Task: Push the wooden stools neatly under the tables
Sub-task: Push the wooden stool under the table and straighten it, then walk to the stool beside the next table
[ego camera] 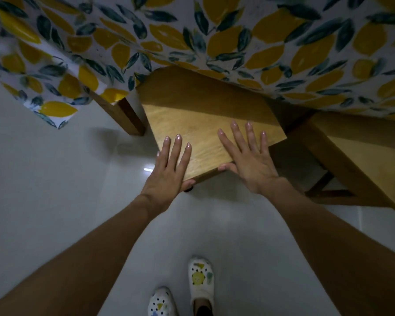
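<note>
A wooden stool (pixel 198 115) with a square light-wood seat stands partly under the table, its far half in the shadow of the lemon-patterned tablecloth (pixel 237 37). My left hand (pixel 169 169) lies flat on the seat's near left corner, fingers spread on top and thumb curled under the edge. My right hand (pixel 246 156) rests flat on the near right part of the seat, thumb hooked on the front edge. A second wooden stool (pixel 360 160) stands to the right, partly under the same table.
A dark wooden table leg (pixel 128 117) stands just left of the stool, with a cloth corner (pixel 53 110) hanging beside it. The floor (pixel 55 179) is pale grey tile. My feet in white patterned shoes (pixel 201 279) stand behind the stool.
</note>
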The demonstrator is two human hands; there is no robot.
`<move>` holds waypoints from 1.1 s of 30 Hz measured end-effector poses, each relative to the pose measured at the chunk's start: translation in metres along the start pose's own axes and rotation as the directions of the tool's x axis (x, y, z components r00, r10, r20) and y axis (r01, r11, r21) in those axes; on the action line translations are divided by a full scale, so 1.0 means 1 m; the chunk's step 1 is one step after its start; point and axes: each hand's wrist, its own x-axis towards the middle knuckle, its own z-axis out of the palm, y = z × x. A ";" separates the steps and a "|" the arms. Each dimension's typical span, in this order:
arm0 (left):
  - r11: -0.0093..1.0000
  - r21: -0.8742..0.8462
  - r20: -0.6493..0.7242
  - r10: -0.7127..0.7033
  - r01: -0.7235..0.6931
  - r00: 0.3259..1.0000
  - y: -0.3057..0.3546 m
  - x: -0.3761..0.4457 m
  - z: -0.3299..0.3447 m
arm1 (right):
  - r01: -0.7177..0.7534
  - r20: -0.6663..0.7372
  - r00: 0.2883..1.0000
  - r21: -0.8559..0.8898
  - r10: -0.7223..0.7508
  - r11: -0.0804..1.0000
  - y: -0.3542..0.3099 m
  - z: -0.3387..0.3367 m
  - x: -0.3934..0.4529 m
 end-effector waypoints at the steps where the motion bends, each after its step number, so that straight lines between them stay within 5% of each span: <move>1: 1.000 -0.005 0.015 -0.013 0.013 1.000 0.003 0.009 -0.006 | -0.019 0.005 1.000 0.016 0.019 1.000 0.004 -0.003 0.005; 8: 0.980 -0.190 0.208 -0.013 0.053 0.978 -0.008 0.006 -0.058 | -0.071 0.090 0.995 0.219 0.052 0.973 0.000 -0.044 -0.003; 20: 0.871 -0.421 -0.124 -0.334 0.255 0.935 -0.085 -0.079 -0.291 | 0.056 -0.354 0.933 0.329 0.068 0.943 -0.135 -0.284 -0.020; 25: 0.860 -0.409 -0.200 -0.411 0.305 0.889 -0.164 -0.110 -0.384 | 0.074 -0.472 0.873 0.386 0.128 0.920 -0.194 -0.396 0.008; 33: 0.878 -0.433 -0.184 -0.307 0.203 0.934 -0.337 -0.110 -0.484 | -0.038 -0.449 0.851 0.465 0.273 0.885 -0.286 -0.496 0.103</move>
